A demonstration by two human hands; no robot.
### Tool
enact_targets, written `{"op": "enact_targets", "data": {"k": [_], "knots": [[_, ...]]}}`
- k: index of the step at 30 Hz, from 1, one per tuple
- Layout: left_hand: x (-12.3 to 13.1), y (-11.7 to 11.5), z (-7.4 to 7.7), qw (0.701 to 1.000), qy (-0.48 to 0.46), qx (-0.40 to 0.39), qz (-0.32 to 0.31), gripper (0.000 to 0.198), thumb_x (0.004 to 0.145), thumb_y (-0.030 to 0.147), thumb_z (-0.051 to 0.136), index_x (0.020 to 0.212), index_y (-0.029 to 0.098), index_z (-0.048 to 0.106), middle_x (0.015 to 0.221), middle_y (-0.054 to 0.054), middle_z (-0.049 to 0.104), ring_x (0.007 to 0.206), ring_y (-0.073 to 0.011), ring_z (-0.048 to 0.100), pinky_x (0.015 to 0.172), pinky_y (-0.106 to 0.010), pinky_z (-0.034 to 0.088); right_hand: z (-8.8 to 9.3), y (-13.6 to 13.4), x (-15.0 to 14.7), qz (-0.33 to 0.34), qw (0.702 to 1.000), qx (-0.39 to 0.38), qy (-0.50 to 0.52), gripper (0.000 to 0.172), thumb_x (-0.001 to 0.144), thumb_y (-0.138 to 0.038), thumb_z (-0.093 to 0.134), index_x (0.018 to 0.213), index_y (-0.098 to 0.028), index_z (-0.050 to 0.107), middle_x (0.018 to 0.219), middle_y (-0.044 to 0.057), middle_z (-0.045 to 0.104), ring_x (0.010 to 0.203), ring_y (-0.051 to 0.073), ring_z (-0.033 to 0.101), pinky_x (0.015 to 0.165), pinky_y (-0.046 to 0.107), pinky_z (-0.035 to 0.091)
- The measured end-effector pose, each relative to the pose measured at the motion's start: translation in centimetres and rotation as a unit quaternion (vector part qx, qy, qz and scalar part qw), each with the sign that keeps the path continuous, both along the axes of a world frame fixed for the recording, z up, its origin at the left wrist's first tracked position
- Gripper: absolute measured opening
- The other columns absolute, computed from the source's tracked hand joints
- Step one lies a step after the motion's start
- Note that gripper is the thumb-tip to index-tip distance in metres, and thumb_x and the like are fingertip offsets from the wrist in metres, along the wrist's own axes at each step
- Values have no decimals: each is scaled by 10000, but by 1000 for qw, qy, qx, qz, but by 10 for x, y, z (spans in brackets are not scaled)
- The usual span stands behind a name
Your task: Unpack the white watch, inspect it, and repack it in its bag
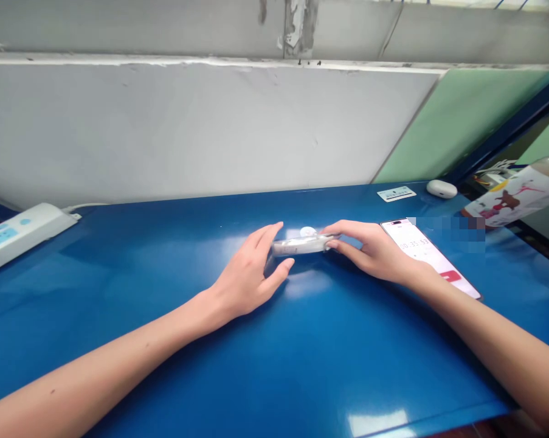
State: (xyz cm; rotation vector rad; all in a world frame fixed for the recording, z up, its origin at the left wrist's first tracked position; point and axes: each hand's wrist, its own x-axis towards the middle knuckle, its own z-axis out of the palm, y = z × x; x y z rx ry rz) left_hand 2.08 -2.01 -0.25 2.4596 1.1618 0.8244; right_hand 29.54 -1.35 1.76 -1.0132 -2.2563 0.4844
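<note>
A small, flat, pale item in what looks like clear wrapping (301, 245) is held just above the blue table (238, 377), near its middle. My right hand (372, 248) pinches its right end between thumb and fingers. At the item's left end is my left hand (251, 271), its thumb and fingers apart; whether the fingertips touch the item cannot be made out. A small round white spot (308, 232) shows just behind the item.
A phone showing a timer (433, 258) lies beside my right wrist. Farther back are a card (396, 193) and a white case (442, 188). A power strip (23, 234) sits at the far left, a printed cylinder (520, 191) at the right. A wall (187, 128) stands behind.
</note>
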Motion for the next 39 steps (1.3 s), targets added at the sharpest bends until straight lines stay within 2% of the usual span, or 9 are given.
{"op": "enact_targets", "data": {"k": [2, 4, 8, 11, 15, 20, 23, 33, 39], "knots": [[0, -1, -2, 999, -37, 30, -8, 669, 960, 322, 570, 1544, 172, 279, 1472, -172, 519, 1352, -287, 522, 1112, -476, 463, 0, -1, -2, -31, 998, -38, 40, 173, 983, -299, 578, 1103, -205, 660, 1001, 58, 758, 904, 201, 712, 803, 313, 567], [-1, -1, -3, 998, -48, 46, -21, 737, 928, 268, 621, 1557, 204, 243, 1473, -157, 517, 1350, -279, 527, 1118, -463, 462, 0, -2, -4, -47, 994, -74, 59, 217, 971, -314, 595, 1156, -206, 633, 942, 44, 758, 847, 194, 712, 751, 302, 571], [-3, 1, -3, 997, -37, 38, -55, 658, 875, 251, 695, 1466, 218, 406, 1449, -138, 531, 1350, -291, 523, 1129, -476, 456, 0, -4, -8, -41, 993, -105, 40, 305, 980, -316, 568, 1262, -208, 605, 927, 41, 758, 813, 192, 713, 737, 314, 582], [-3, 2, -1, 997, -33, 9, -64, 603, 859, 265, 712, 1410, 214, 471, 1421, -130, 551, 1336, -291, 531, 1116, -482, 469, -1, -4, -7, -44, 997, -53, -15, 325, 993, -320, 535, 1286, -204, 615, 1082, 92, 748, 991, 237, 707, 888, 395, 577], [-3, 4, 1, 997, -5, -29, -66, 548, 854, 301, 714, 1354, 187, 523, 1395, -143, 578, 1331, -306, 529, 1115, -498, 460, 0, -4, -2, -10, 992, 22, -127, 419, 990, -396, 528, 1357, -202, 589, 1378, 168, 616, 1277, 324, 578, 1046, 517, 505], [-2, 5, 1, 997, 12, -41, -68, 511, 873, 324, 677, 1337, 160, 542, 1389, -157, 587, 1333, -314, 524, 1117, -514, 449, 2, -2, 4, 22, 978, 14, -207, 710, 904, -568, 615, 1461, -144, 498, 1519, 209, 496, 1421, 384, 436, 1112, 585, 440], [-2, 4, 0, 997, 25, -42, -60, 526, 881, 356, 671, 1344, 142, 541, 1393, -168, 588, 1371, -332, 480, 1135, -536, 421, 0, -1, 5, 19, 975, -12, -222, 799, 887, -621, 609, 1493, -122, 460, 1548, 201, 467, 1464, 380, 377, 1150, 578, 401], [0, 5, 0, 999, 32, -32, -24, 506, 888, 443, 685, 1293, 160, 574, 1358, -147, 618, 1379, -360, 461, 1126, -562, 417, -5, 1, 8, 2, 977, -42, -208, 835, 864, -645, 626, 1504, -139, 452, 1555, 196, 457, 1462, 374, 384, 1158, 568, 398], [0, 5, 1, 997, 42, -55, -19, 666, 803, 468, 770, 1344, 156, 540, 1416, -168, 575, 1396, -377, 446, 1145, -571, 391, -2, 1, 7, 3, 978, -41, -203, 800, 862, -607, 647, 1487, -137, 481, 1530, 209, 486, 1429, 386, 432, 1131, 576, 431]]}}
